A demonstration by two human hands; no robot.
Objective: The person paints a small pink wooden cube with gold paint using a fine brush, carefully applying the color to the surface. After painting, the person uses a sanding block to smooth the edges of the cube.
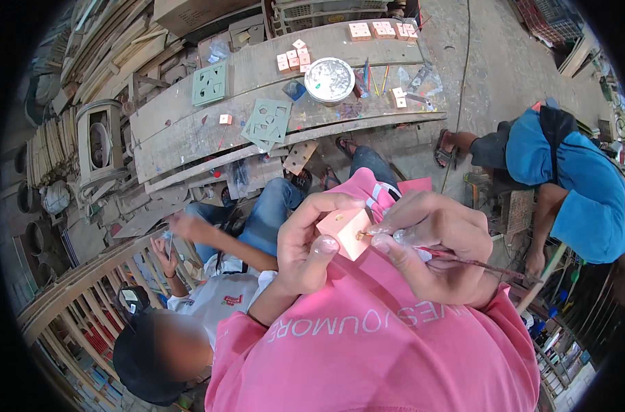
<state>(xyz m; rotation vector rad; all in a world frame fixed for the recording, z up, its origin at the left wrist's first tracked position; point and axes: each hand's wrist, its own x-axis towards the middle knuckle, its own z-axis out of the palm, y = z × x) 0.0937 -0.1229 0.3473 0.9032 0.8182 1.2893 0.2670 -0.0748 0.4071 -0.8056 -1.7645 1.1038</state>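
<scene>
A small pale-pink wooden cube (342, 228) with round marks on its faces is held up in front of my chest. My left hand (305, 240) grips it between thumb and fingers. In my right hand (439, 237) a thin paintbrush with a dark reddish handle (487, 265) is pinched, its fine tip touching the brownish spot on the cube's right face. Whitish smears cover the fingertips of both hands. The fingers partly hide the brush's front end.
Ahead stands a worn wooden table (172, 137) with a round paint-smeared tin (330, 80), green cut-out boards (268, 122) and several more cubes (294, 58). Someone in a cap (148, 357) sits close at my left. Another person in blue (577, 178) bends at the right.
</scene>
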